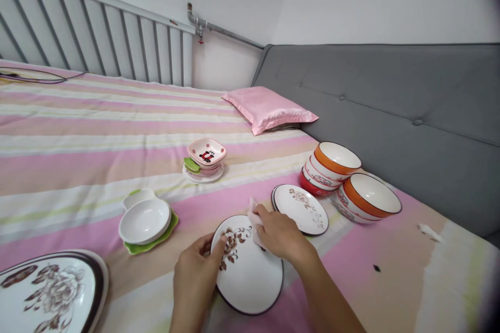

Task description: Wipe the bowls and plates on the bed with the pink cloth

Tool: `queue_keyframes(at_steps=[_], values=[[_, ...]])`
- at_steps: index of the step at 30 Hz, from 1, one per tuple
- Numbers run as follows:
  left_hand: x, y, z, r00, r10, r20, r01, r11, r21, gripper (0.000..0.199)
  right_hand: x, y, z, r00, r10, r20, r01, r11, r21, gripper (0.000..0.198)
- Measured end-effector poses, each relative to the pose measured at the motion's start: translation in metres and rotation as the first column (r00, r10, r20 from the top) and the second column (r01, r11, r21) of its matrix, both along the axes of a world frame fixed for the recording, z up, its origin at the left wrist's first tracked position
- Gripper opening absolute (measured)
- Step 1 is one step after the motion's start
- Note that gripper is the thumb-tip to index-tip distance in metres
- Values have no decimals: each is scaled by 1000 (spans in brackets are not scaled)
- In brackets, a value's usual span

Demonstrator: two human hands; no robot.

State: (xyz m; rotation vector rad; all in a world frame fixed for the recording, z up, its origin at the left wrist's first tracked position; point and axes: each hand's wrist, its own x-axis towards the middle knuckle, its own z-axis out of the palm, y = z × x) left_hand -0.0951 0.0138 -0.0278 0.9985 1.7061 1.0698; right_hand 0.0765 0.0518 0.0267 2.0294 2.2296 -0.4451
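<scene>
A round white plate with a brown flower print and a dark rim is in front of me, just above the striped bedsheet. My left hand grips its left edge, thumb on the printed face and fingers behind. In my right hand is a pale tissue, pressed against the plate's upper right part. Just beyond that hand lie similar flower-print plates, one upon another. How many plates are under the one I hold cannot be seen.
Stacked bowls and another orange-rimmed bowl stand by the grey headboard. Small dishes sit farther back. A white dish on a green leaf-shaped one and large oval plates are leftward. A pink pillow lies behind.
</scene>
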Motion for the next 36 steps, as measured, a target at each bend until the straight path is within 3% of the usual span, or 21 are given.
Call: queue_keyframes(at_steps=[3, 5, 8, 11, 16, 22, 27, 31, 36], values=[[2, -2, 2, 966, -230, -120, 223, 973, -64, 35, 0, 0, 1, 1000, 10, 5, -10, 1000, -1, 41], [4, -4, 4, 922, -303, -239, 289, 953, -94, 31, 1, 0, 1, 1000, 8, 2, -8, 1000, 0, 41], [6, -5, 4, 892, -302, -336, 295, 953, -74, 29, 2, 0, 1, 1000, -12, -15, 12, 1000, 19, 37], [8, -6, 3, 917, -247, -312, 263, 965, 8, 29, 3, 2, 1, 997, -52, -58, 57, 995, 76, 33], [11, -5, -1, 964, -208, -167, 224, 971, 87, 34, 0, 6, 1, 961, -102, -256, 160, 963, 218, 36], [11, -5, -7, 980, -185, 68, 177, 979, 98, 34, -1, 13, -7, 772, 72, -631, 137, 951, 276, 51], [17, -9, 0, 947, -116, 300, 113, 993, 29, 37, 9, 16, -9, 812, -4, -583, 192, 946, 262, 43], [24, -12, 13, 844, -38, 536, 54, 998, -14, 40, 14, 14, -3, 854, -87, -513, 208, 961, 183, 33], [25, -9, 20, 740, 94, 665, -112, 994, -16, 46, 13, 9, 9, 861, -57, -506, 167, 971, 173, 44]])
